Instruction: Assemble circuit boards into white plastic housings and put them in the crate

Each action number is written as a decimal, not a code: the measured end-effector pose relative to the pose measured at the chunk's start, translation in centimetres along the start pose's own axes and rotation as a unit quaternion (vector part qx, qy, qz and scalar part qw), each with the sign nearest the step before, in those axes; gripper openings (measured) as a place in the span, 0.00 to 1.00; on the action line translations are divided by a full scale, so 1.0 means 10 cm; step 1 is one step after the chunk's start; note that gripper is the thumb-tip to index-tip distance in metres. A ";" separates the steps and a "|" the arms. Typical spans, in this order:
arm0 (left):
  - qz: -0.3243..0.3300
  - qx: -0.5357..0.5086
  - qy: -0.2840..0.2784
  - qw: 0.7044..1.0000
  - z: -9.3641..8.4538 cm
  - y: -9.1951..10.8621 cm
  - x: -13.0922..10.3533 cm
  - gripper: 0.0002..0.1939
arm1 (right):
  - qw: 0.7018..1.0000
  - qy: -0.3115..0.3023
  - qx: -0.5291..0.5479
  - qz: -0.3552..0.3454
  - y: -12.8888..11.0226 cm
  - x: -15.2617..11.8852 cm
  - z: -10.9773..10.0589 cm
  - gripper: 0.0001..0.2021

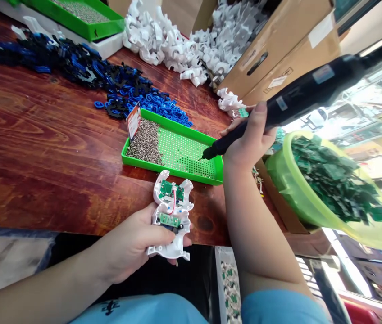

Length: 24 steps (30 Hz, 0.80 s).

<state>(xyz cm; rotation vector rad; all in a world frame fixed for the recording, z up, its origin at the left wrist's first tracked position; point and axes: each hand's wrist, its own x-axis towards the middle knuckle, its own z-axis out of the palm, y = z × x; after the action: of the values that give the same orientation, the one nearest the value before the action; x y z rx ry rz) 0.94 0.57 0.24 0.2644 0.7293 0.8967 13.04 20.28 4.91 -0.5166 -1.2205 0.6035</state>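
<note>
A white plastic housing (176, 245) with green circuit boards and a red and white wire lies in my left hand (137, 243), its thumb pressed over the lower part. My right hand (253, 137) is wrapped round a black electric screwdriver (299, 96). The driver's thin tip points down and left over the perforated end of a green tray (174, 173). Many small screws (145, 141) fill the left end of this tray, beside an upright orange and white label (133, 120). The housing is held just in front of the tray, apart from the driver tip.
Behind the tray lie blue and black parts (110, 83) and a heap of white shells (180, 47). Cardboard boxes (279, 49) stand at the back right. A yellow-green basin (292, 180) of circuit boards is at the right. Another green tray (91, 27) sits back left.
</note>
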 end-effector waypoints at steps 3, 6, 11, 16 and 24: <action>-0.002 0.000 -0.001 1.000 0.00 0.01 0.01 0.16 | 1.000 -0.004 -0.006 0.009 0.03 -0.01 0.01 0.10; -0.006 0.002 0.000 1.000 0.00 0.01 0.01 0.16 | 1.000 -0.011 -0.012 0.011 0.03 -0.02 0.03 0.09; -0.009 0.005 0.003 1.000 0.00 0.02 -0.01 0.17 | 1.000 0.003 -0.002 0.028 -0.01 -0.03 0.04 0.11; -0.012 0.002 0.010 1.000 0.00 0.02 -0.01 0.19 | 0.998 -0.008 0.035 0.046 -0.04 -0.04 0.03 0.10; -0.006 0.006 0.013 1.000 0.01 0.01 0.00 0.19 | 0.999 0.004 -0.016 0.048 -0.03 -0.05 0.04 0.11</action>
<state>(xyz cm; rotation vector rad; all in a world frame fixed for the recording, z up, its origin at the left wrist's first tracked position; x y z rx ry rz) 0.93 0.65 0.41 0.2581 0.7597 0.8865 12.63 19.70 4.85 -0.6079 -1.2052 0.6639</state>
